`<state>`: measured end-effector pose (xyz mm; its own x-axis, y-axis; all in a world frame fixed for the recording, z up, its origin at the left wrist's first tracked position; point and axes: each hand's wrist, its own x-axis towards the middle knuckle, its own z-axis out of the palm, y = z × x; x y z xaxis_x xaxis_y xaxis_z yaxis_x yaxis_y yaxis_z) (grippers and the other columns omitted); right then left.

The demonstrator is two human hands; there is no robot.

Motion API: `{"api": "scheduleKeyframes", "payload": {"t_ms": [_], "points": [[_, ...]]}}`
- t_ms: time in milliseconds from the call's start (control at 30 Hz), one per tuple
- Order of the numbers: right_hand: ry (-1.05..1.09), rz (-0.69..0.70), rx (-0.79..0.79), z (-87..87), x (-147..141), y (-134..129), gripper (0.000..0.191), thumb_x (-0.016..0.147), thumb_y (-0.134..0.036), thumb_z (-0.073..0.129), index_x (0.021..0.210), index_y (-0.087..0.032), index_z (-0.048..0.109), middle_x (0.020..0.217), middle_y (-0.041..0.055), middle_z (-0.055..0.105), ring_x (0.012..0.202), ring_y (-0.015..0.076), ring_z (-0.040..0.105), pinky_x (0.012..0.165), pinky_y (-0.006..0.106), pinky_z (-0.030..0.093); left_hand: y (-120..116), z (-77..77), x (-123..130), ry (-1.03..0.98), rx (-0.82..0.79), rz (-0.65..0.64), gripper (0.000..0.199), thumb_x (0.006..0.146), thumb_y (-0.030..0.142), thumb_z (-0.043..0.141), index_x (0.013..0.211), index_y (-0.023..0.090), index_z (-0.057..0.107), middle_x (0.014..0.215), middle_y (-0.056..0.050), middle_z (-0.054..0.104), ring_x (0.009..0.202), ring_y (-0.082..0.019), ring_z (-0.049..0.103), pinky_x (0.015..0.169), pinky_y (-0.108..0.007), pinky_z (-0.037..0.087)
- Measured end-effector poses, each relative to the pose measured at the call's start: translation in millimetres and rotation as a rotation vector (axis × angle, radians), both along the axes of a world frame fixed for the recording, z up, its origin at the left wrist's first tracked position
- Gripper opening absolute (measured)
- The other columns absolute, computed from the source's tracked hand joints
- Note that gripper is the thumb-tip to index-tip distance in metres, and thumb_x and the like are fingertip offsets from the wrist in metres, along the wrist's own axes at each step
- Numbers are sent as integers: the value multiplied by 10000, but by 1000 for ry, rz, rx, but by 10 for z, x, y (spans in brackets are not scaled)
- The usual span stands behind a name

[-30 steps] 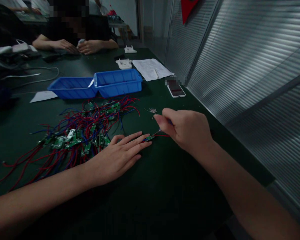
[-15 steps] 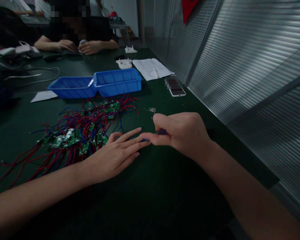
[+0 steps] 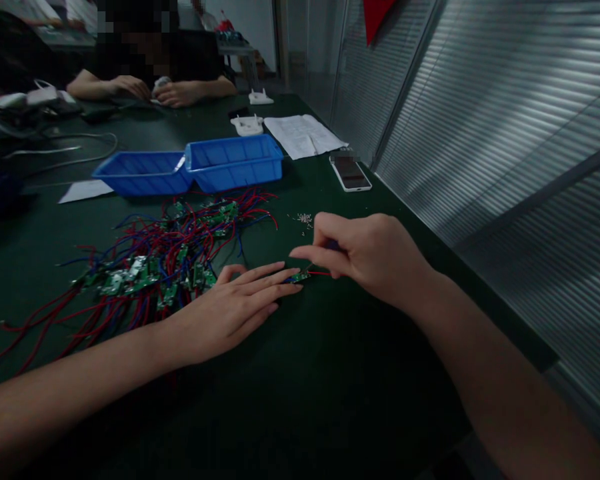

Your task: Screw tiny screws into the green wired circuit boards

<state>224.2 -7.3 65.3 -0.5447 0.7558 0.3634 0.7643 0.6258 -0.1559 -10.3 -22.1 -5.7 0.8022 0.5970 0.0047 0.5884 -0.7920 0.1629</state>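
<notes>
My left hand (image 3: 235,303) lies flat with its fingers stretched out. Its fingertips rest on the left end of a small green circuit board (image 3: 301,275) on the table. A red wire runs from the board toward my right hand (image 3: 367,257). That hand's fingers are curled around a dark blue-handled tool (image 3: 334,245), mostly hidden, so its exact kind is unclear. A thin tip seems to point down at the board. Left of my left hand is a tangled heap of circuit boards (image 3: 135,275) with red and blue wires.
Small metal bits (image 3: 305,218) lie beyond my right hand. Two blue bins (image 3: 235,167) stand behind the heap. Farther right are a phone (image 3: 351,173) and white papers (image 3: 305,135). Across the table, another person's hands (image 3: 177,93) hold a white object. Window blinds border the right side.
My right hand has lifted slightly and shifted right, away from my left fingertips, uncovering the board and red wire. My left hand stays nearly in place.
</notes>
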Motion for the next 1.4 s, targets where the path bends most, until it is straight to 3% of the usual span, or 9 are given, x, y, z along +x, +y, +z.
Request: {"api": "scheduleKeyframes", "payload": {"t_ms": [167, 333, 467, 600, 700, 867, 1067, 1200, 1400], "points": [[2, -166, 119, -64, -52, -28, 398, 865, -523, 389, 741, -185, 557, 549, -17, 502, 507, 98, 440, 496, 240, 192, -15, 28, 2, 16, 14, 11, 450, 952, 271, 318, 1390, 368, 279, 1484, 28, 282, 1345, -227, 288, 937, -385, 319], [71, 4, 13, -13, -72, -45, 254, 907, -266, 299, 1029, -154, 492, 809, 15, 608, 654, 95, 526, 520, 213, 259, -16, 39, 7, 36, -9, 15, 456, 958, 275, 299, 1400, 371, 237, 1502, 43, 230, 1365, -209, 247, 944, -385, 310], [5, -18, -42, 24, -18, -12, 425, 939, -483, 268, 903, -176, 560, 637, -19, 568, 537, 74, 490, 509, 213, 237, -11, 4, 0, 17, -2, 0, 455, 955, 268, 302, 1397, 363, 251, 1502, 45, 229, 1376, -210, 224, 974, -391, 285], [-24, -166, 114, -9, -37, -48, 615, 845, -681, 275, 645, -171, 554, 507, -5, 491, 494, 93, 443, 504, 247, 186, -7, -2, 6, 29, 4, -1, 451, 955, 275, 302, 1396, 354, 255, 1504, 41, 224, 1376, -210, 220, 967, -394, 281], [-32, -211, 155, -25, -99, -110, 464, 889, -533, 307, 788, -171, 578, 607, 16, 558, 559, 122, 485, 502, 253, 181, -7, 15, 12, 27, 1, 5, 454, 952, 274, 312, 1395, 356, 257, 1504, 37, 224, 1360, -221, 257, 943, -391, 294], [-8, -2, 11, 21, -112, -121, 273, 879, -256, 324, 1072, -170, 497, 835, 29, 615, 684, 115, 546, 534, 223, 268, -17, 24, 6, 5, -5, 4, 457, 949, 267, 316, 1397, 345, 260, 1497, 16, 248, 1356, -225, 271, 966, -397, 278], [-24, -17, -72, 31, -1, -22, 351, 919, -415, 345, 806, -187, 586, 624, -19, 569, 523, 70, 467, 518, 220, 238, -19, -7, -2, 31, 18, -4, 459, 952, 268, 301, 1400, 352, 247, 1504, 37, 224, 1382, -204, 207, 958, -391, 279], [-37, -117, 80, -7, -36, -63, 416, 865, -510, 383, 692, -181, 569, 560, -6, 528, 526, 97, 443, 505, 251, 184, -16, 0, -4, 23, 29, -5, 455, 949, 276, 309, 1397, 341, 263, 1499, 15, 245, 1363, -219, 249, 935, -394, 291], [-49, 22, 21, 38, -115, -145, 283, 853, -240, 341, 1081, -147, 479, 840, 50, 619, 688, 128, 539, 520, 230, 259, -13, 22, 5, 11, 0, -13, 480, 936, 244, 318, 1403, 331, 249, 1502, -6, 232, 1362, -225, 255, 960, -415, 284]]}}
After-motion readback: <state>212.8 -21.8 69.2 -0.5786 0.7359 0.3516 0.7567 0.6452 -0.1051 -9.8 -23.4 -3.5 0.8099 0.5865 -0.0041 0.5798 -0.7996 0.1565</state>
